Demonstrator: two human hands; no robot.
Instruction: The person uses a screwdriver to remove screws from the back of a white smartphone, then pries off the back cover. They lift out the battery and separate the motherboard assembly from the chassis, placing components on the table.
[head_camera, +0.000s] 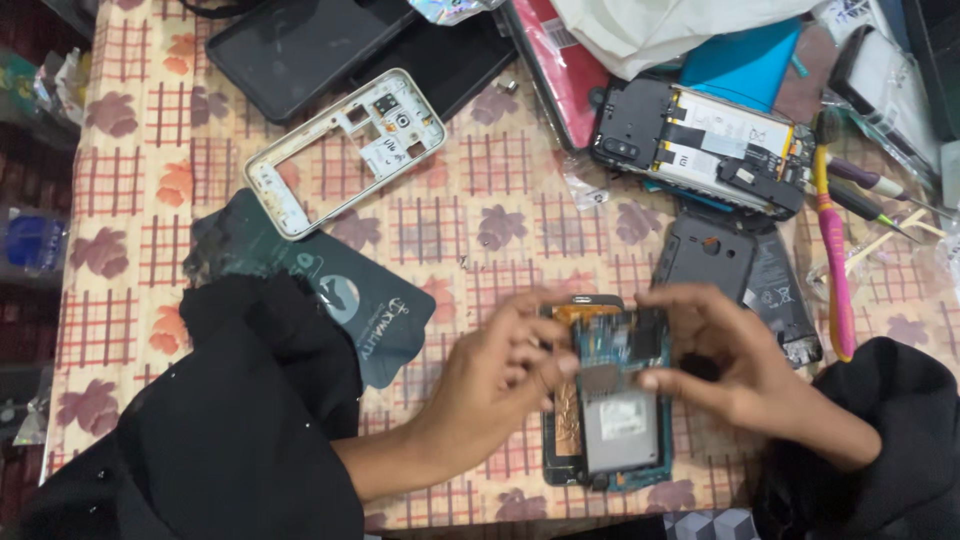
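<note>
We see an open phone (610, 410) with its back off, lying on the counter (450, 230) near its front edge. Our left hand (500, 365) touches the phone's left side, with fingers bent and pinching at its top part. Our right hand (725, 365) touches its right side, thumb pressing on the board. Above the phone lies another open phone (700, 140). To the upper left of the phone lies a white phone frame (345, 150). Right of the phone lies a pink tool (835, 265).
</note>
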